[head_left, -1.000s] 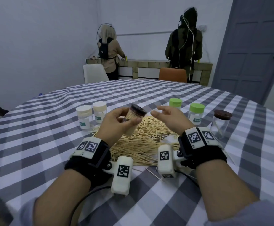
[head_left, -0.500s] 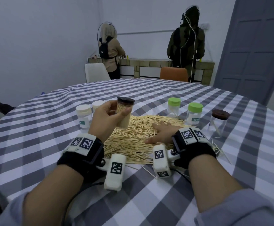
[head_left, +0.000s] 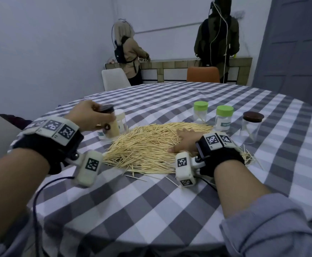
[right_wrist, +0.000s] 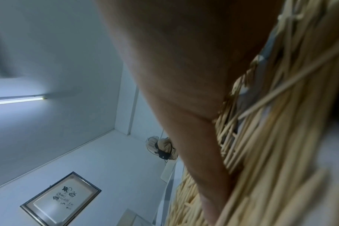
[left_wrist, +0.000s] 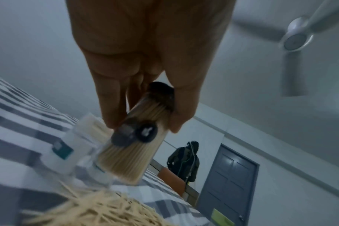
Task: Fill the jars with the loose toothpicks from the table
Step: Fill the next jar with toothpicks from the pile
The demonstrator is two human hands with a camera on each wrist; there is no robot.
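My left hand (head_left: 90, 117), mid-left of frame, curls in a grip; my right hand (head_left: 185, 140) lies flat, centre-right.

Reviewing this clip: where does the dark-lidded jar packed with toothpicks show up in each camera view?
Head: left of centre, the packed jar held by the left hand, beside the pale-lidded jars.
Left wrist: centre, packed jar under the fingers.
Right wrist: not in it.
Shared landmark: the toothpick pile.
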